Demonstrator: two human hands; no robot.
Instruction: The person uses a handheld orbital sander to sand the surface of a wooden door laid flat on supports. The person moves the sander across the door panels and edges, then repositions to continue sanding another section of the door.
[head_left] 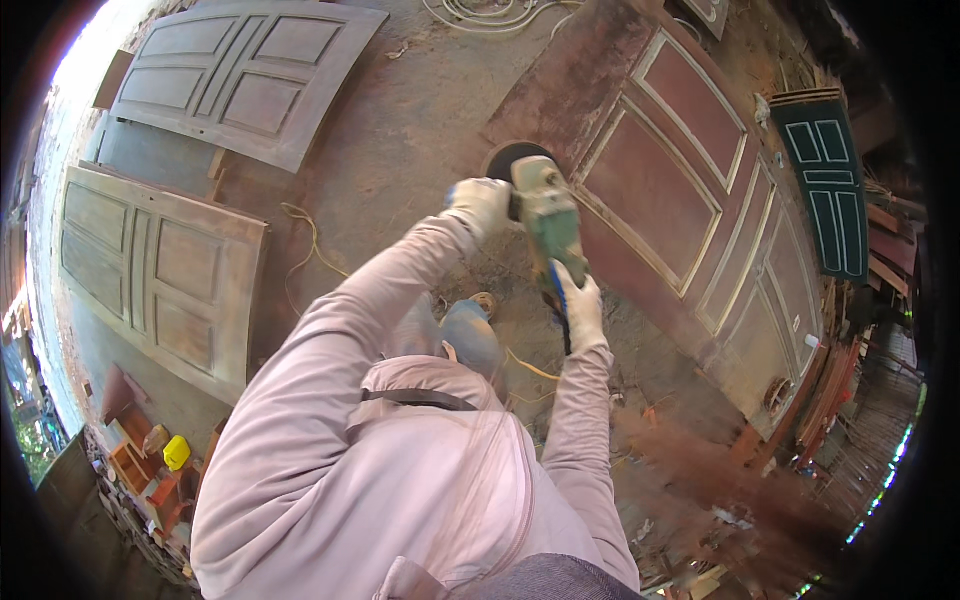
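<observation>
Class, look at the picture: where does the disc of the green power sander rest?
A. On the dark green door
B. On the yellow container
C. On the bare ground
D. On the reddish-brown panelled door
D: the sander, held in the left hand and right hand, has its disc on the corner of the reddish-brown door.

View from above: gloved left hand (480, 205) grips the side handle and gloved right hand (582, 310) the rear body of a green angle grinder (550, 225), its dark disc (505, 160) against a reddish panelled door (680, 190). Two pale panelled doors (160, 270) lie at left.
</observation>
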